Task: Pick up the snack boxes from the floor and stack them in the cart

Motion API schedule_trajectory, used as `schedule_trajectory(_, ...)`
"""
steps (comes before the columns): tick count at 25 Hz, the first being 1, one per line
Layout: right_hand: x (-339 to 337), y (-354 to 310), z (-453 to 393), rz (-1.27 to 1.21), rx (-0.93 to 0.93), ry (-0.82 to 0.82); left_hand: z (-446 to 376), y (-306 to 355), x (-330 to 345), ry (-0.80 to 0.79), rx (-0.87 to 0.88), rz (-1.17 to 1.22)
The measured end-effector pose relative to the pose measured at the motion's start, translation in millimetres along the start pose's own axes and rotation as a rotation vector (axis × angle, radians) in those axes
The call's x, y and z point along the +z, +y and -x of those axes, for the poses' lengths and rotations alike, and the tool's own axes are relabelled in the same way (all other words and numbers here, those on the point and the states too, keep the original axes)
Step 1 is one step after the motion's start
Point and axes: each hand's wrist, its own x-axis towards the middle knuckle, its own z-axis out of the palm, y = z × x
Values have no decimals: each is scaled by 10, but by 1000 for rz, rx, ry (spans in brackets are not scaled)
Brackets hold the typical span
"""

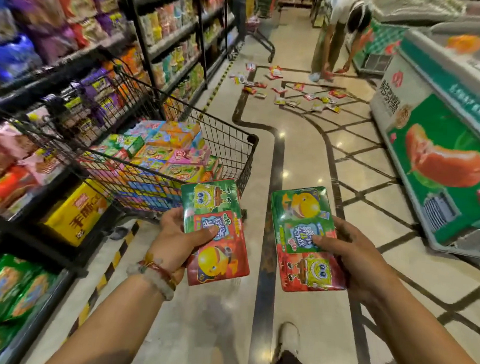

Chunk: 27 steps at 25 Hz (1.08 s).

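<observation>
Shelves (60, 74) with snack bags at far left. Wire cart (229, 143) beside, filled with colorful boxes (163, 154). Left hand (177, 234) gripping green-red snack box (215, 230), thumb on top, just near cart corner. Right hand (350, 251) gripping second snack box (305, 238). More boxes on floor (291, 93) far ahead. Another person (336, 35) bending there. Freezer (438, 150) at right.

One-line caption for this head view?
Left hand and right hand each hold a snack box beside the half-filled cart.
</observation>
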Motion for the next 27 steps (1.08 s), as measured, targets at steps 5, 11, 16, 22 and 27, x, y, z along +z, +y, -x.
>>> schedule_trajectory(5, -48, -407, -1179, 81, 17, -131, -767, 2, 194, 175, 14, 49)
schedule_trajectory(11, 229, -886, -2497, 181, 88, -386, -1307, 102, 458, 384, 15, 172)
schedule_trajectory(16, 867, -1031, -3307, 210, 164, -550, -1698, 215, 353, 531, 19, 247)
schedule_trajectory(22, 1762, -1140, -4083, 285, 174, -673, -2553, 509, -54, 827, 52, 125)
schedule_trajectory(27, 2297, -1147, -4590, 296, 251, -711, -3196, 751, -492, 922, -40, -99)
